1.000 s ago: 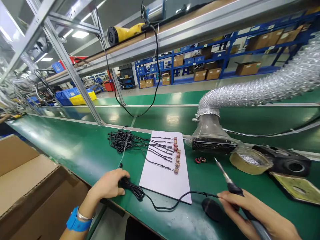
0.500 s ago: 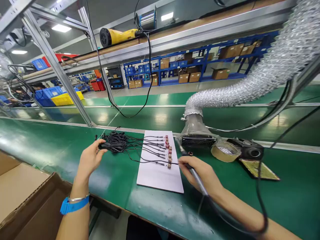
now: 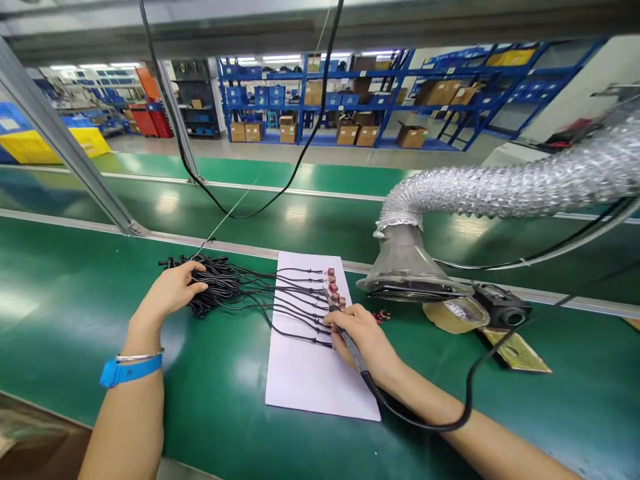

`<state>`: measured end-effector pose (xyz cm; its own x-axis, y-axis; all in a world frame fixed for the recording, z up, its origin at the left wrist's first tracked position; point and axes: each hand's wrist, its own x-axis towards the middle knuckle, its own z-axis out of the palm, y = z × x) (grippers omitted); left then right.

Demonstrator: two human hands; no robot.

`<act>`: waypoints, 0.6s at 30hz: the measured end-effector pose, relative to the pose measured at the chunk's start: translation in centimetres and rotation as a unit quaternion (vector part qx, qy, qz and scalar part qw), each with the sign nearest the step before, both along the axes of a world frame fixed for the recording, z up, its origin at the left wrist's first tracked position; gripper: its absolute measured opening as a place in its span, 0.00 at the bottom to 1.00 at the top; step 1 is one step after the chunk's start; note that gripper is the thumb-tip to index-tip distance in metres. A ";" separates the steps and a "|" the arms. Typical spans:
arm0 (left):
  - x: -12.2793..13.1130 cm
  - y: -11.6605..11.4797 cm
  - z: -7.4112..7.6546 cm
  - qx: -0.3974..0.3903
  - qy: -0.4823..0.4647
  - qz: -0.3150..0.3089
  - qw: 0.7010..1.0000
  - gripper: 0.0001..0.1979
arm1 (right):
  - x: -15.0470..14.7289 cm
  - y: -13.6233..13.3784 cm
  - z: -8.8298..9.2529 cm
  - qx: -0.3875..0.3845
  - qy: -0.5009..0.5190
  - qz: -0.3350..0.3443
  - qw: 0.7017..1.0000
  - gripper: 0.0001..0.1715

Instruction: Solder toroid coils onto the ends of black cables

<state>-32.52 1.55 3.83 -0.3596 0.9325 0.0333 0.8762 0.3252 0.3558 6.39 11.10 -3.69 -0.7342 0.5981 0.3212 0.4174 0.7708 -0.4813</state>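
Note:
My left hand [image 3: 173,290] is at the near left side of a bundle of black cables [image 3: 215,283], thumb and index finger curled about its edge; the other fingers are hidden. A thin silvery wire [image 3: 227,215] slants down to near its index finger. In my right hand [image 3: 365,337] is a soldering iron [image 3: 351,348], held like a pen, its tip among small copper-wound coils [image 3: 333,280] on a white board [image 3: 310,390]. The cables' thin ends fan out across the board toward the coils. My right hand hides part of the coil row.
To the right stand a clear fume hood [image 3: 413,260] on a silver duct [image 3: 465,190], a round tub [image 3: 455,315], a black iron stand [image 3: 500,307] and a yellow sponge tray [image 3: 517,350]. Small red pieces [image 3: 381,316] lie near the board. A black cord [image 3: 305,153] loops overhead.
The view has tilted down and shifted. My right hand has brought the soldering iron from the board's right edge to the coils. My left hand has moved farther over the cable bundle.

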 end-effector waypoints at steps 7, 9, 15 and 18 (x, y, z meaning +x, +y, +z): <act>-0.3 -1.3 -1.0 0.032 -0.026 0.023 0.999 0.20 | -0.1 0.2 0.5 -0.015 -0.014 0.001 1.000 0.18; 0.0 -1.8 -0.9 0.067 -0.020 0.041 0.997 0.19 | 0.2 0.0 1.0 -0.012 0.003 -0.010 1.000 0.16; 0.7 -2.6 -0.5 0.188 0.004 0.075 0.979 0.19 | 4.2 -1.2 3.5 0.024 0.084 -0.051 0.995 0.09; 2.3 -2.5 0.2 0.221 0.020 0.066 0.973 0.22 | 8.2 -2.3 4.2 0.048 0.126 -0.083 0.987 0.08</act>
<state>-30.23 -0.90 4.05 -0.4659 0.7697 0.4365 0.8532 0.2601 0.4521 14.61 8.80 0.47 -0.5191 0.6609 0.5420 0.4179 0.7494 -0.5135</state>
